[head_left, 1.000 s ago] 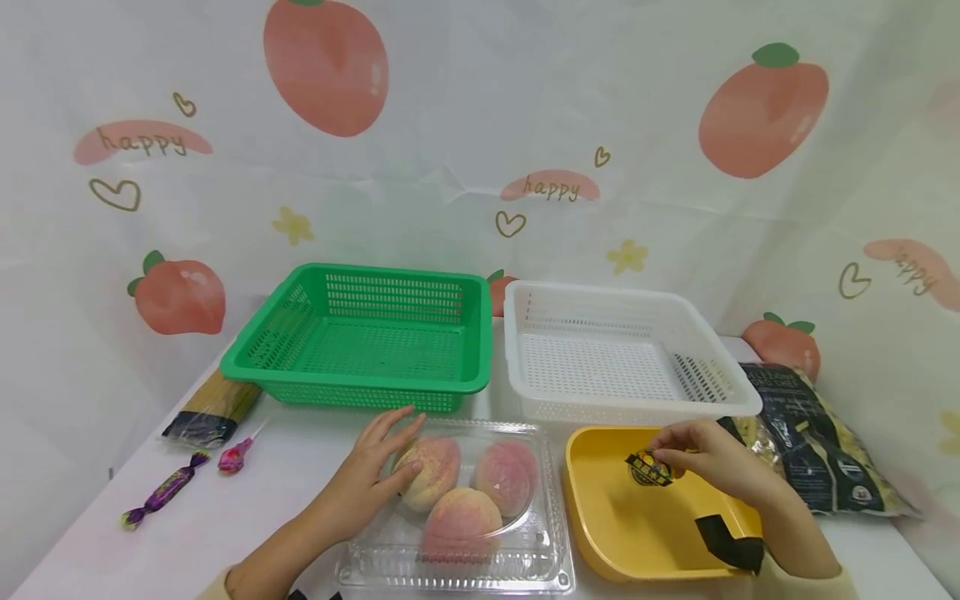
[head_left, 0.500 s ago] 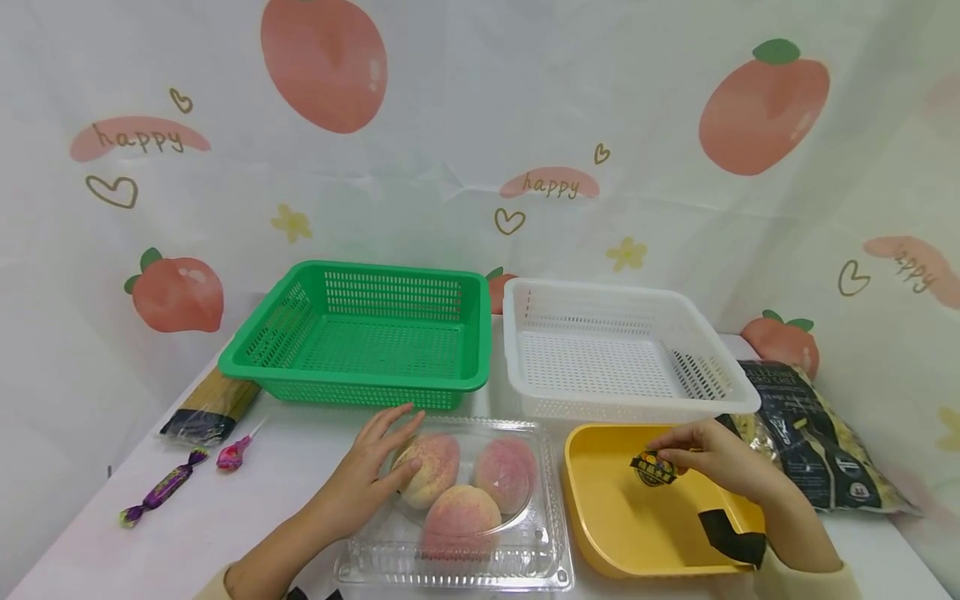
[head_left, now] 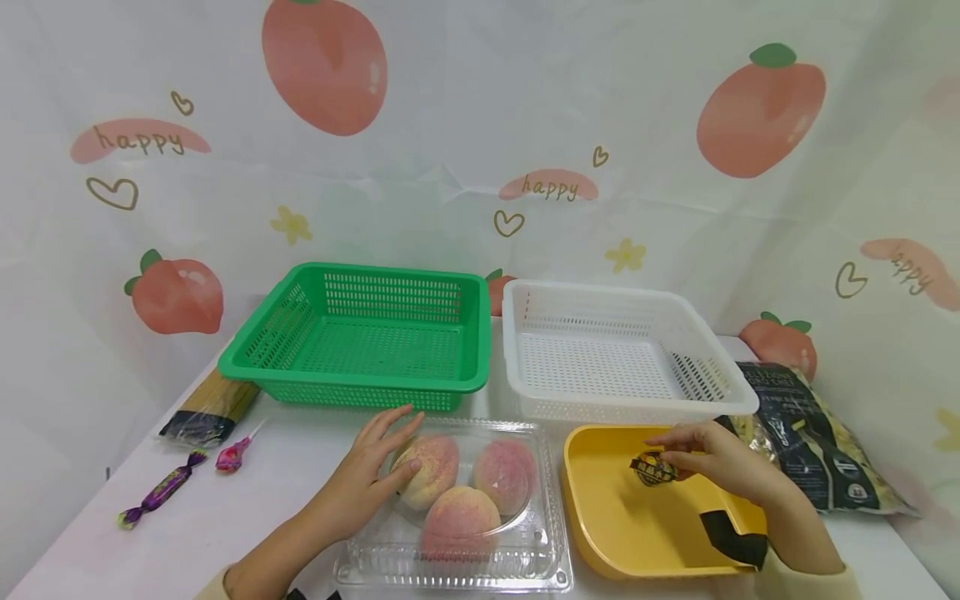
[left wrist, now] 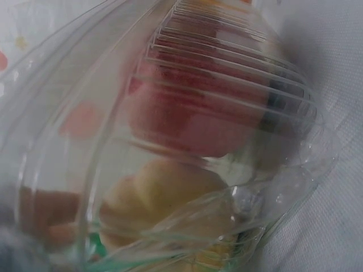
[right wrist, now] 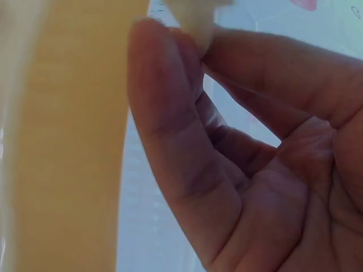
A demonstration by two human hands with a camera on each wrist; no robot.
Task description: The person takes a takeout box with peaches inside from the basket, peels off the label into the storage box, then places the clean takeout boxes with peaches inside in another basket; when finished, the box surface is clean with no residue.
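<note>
A clear plastic box (head_left: 551, 533) with three peaches (head_left: 461, 525) inside sits at the front middle. My left hand (head_left: 367, 475) rests on its left side, fingers spread over the lid. In the left wrist view the ribbed clear lid (left wrist: 221, 85) and blurred peaches fill most of the picture. To the right, my right hand (head_left: 708, 454) pinches a small black round sticker (head_left: 651, 468) with yellow print between thumb and fingertips, over the yellow basin (head_left: 622, 542). The right wrist view shows the sticker's pale back (right wrist: 195, 25) between the fingertips.
Behind stand a green basket (head_left: 360, 383) and a white basket (head_left: 630, 404). At the left lie a bundle in clear wrap (head_left: 213, 408), a lollipop (head_left: 234, 456) and a purple-wrapped candy (head_left: 162, 490). A black food bag (head_left: 817, 442) lies at the right.
The sticker in my right hand has turned slightly and shifted a little to the right. The left hand stays on the box.
</note>
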